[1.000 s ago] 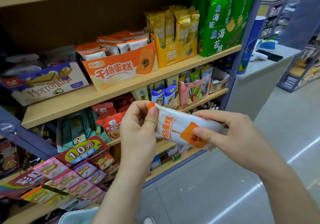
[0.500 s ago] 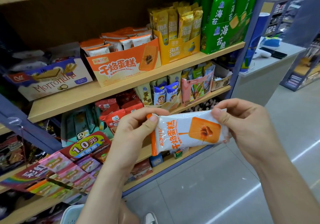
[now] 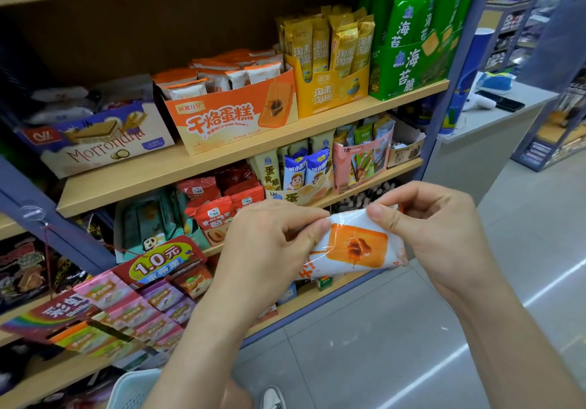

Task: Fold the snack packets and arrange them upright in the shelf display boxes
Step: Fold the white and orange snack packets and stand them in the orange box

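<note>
A white and orange snack packet (image 3: 355,250) is held between both hands in front of the shelves. My left hand (image 3: 269,250) pinches its left part, which is bent under and mostly hidden by the fingers. My right hand (image 3: 437,228) pinches its upper right edge with thumb and fingers. On the upper shelf stands the matching orange display box (image 3: 234,117), with several like packets (image 3: 222,74) upright or leaning inside it.
A yellow box of gold packets (image 3: 329,91) and green packs (image 3: 412,41) stand right of the orange box, a Morrondina box (image 3: 104,142) to its left. Lower shelves (image 3: 177,167) hold more snacks. A pale basket (image 3: 133,389) is below. A counter (image 3: 494,114) stands at right.
The packet's left end has been folded over, so it looks shorter. My left hand moved right toward my right hand, and both hands dropped lower in view.
</note>
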Tool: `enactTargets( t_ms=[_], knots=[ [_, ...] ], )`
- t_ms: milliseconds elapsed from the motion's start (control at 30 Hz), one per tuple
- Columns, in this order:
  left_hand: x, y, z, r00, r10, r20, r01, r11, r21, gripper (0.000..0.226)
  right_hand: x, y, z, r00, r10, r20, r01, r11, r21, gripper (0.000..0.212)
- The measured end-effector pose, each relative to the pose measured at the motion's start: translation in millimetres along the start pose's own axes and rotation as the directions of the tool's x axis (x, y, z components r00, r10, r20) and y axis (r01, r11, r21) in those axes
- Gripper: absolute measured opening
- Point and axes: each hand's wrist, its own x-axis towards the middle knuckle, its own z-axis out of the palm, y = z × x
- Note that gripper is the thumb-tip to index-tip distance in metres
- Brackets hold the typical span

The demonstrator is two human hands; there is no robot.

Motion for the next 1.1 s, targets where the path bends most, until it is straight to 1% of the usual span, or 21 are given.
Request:
enactTargets(
  t_ms=[67, 167, 267, 367, 467, 533, 567, 633, 700, 767, 833, 967, 1100],
  knots=[
    [-0.4, 0.8, 0.6, 1.000, 0.022, -0.022, -0.022, 1.000, 0.015, 0.019, -0.8, -2.2, 0.6, 1.000, -0.009, -0.011, 0.009, 1.000, -0.018, 0.011],
    [-2.0, 3.4, 1.6, 1.000, 0.019, -0.013, -0.018, 1.000, 0.022, 0.020, -1.4, -4.4, 1.5, 0.999, -0.020, -0.025, 0.019, 0.998, -0.054, 0.010],
    [-1.9, 4.9, 3.4, 1.000, -0.012, 0.020, 0.010, 0.997, 0.074, 0.028, -3.6, -4.8, 5.0, 0.999, -0.034, -0.014, 0.032, 0.995, -0.096, 0.012],
    [-1.7, 2.8, 4.7, 0.999, -0.041, 0.020, 0.040, 0.998, 0.044, 0.027, -5.5, -4.2, 7.4, 1.000, -0.027, -0.014, 0.025, 0.991, -0.128, 0.014],
    [-2.5, 1.5, 6.0, 0.999, 0.000, -0.044, 0.002, 0.999, 0.043, 0.023, -6.1, -4.9, 8.7, 1.000, -0.020, -0.004, 0.019, 0.996, -0.088, 0.014],
    [-3.0, 0.7, 8.0, 0.993, 0.038, -0.115, -0.031, 0.997, 0.067, 0.025, -5.6, -7.1, 8.4, 1.000, 0.004, 0.023, -0.004, 1.000, -0.014, 0.018],
    [-3.2, -0.1, 9.1, 0.987, 0.051, -0.151, -0.040, 0.997, 0.073, 0.027, -4.4, -7.9, 7.2, 0.998, 0.039, 0.050, -0.041, 0.997, 0.060, 0.023],
    [-3.9, -1.7, 11.1, 0.975, 0.050, -0.214, -0.034, 0.996, 0.077, 0.030, -1.8, -8.3, 3.9, 0.983, 0.139, 0.123, -0.162, 0.965, 0.205, 0.032],
    [-5.2, -3.6, 13.0, 0.963, 0.030, -0.269, -0.010, 0.997, 0.077, 0.031, -1.1, -7.7, 2.2, 0.965, 0.204, 0.162, -0.238, 0.946, 0.222, 0.035],
    [-6.2, -5.4, 15.2, 0.957, 0.008, -0.291, 0.018, 0.996, 0.087, 0.030, -2.5, -6.7, 4.1, 0.963, 0.218, 0.158, -0.248, 0.948, 0.199, 0.033],
    [-6.8, -5.4, 16.7, 0.964, -0.017, -0.265, 0.035, 0.997, 0.063, 0.027, -4.5, -6.6, 6.7, 0.974, 0.199, 0.110, -0.217, 0.959, 0.185, 0.026],
    [-4.3, 4.0, 17.0, 0.986, -0.038, -0.160, 0.032, 0.999, -0.042, 0.027, -6.0, -7.8, 11.3, 0.992, 0.125, 0.031, -0.128, 0.982, 0.141, 0.009],
    [1.6, 12.0, 16.9, 0.991, -0.025, -0.129, 0.012, 0.994, -0.106, 0.027, -10.1, -7.4, 23.2, 0.998, 0.060, 0.001, -0.060, 0.993, 0.098, 0.010]
  ],
)
